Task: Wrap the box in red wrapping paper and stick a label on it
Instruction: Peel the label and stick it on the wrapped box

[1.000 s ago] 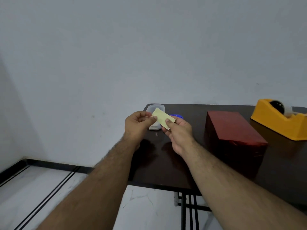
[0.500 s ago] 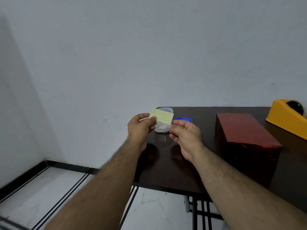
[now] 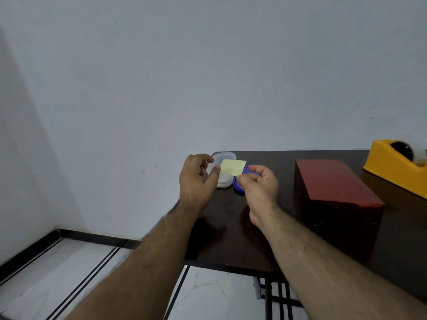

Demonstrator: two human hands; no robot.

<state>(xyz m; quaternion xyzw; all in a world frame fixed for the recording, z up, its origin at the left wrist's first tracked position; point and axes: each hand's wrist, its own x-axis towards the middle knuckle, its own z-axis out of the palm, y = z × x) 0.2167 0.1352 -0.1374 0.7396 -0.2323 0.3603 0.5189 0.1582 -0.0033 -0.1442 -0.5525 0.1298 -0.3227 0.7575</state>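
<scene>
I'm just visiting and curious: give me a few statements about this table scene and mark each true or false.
1. The box is already covered in red paper. True.
2. The yellow label is stuck on the box. False: it is held in the air between the left hand and right hand.
3. The tape dispenser is yellow. True.
4. The blue lid sits closed on the clear container. False: it lies on the table beside it.
</scene>
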